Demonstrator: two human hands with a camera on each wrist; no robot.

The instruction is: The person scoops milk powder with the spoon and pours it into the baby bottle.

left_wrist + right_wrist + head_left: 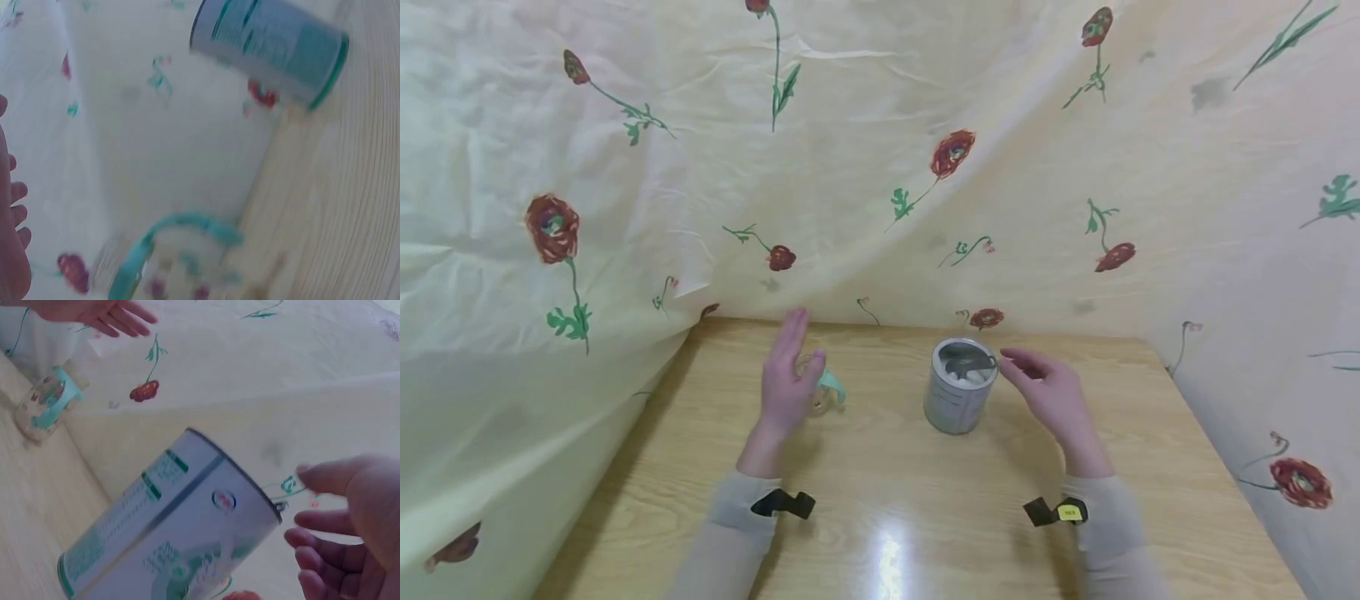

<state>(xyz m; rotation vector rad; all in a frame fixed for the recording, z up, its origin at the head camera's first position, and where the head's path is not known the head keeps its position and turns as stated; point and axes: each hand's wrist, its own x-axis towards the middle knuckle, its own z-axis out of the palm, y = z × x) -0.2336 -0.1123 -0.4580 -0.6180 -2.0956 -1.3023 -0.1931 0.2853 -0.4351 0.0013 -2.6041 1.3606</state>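
A tin can [953, 410] with an uncovered top stands on the table; whitish contents and a dark grey piece [970, 364] show inside, that piece reaching the right rim. Just right of the rim is my right hand [1048, 396], fingers bent, thumb and fingertips apart, holding nothing. The right wrist view shows a gap between those fingers and the can. My left hand [785, 383] is raised with straight fingers over a clear container with a teal handle [832, 385], partly hidden behind it. In the right wrist view this container [47, 409] shows brown and teal prints.
The wooden table [880, 492] runs back to a flower-patterned cloth [850, 183], which hangs behind it and along both sides. Each wrist carries a dark strap; the right one [1071, 510] has a yellow label.
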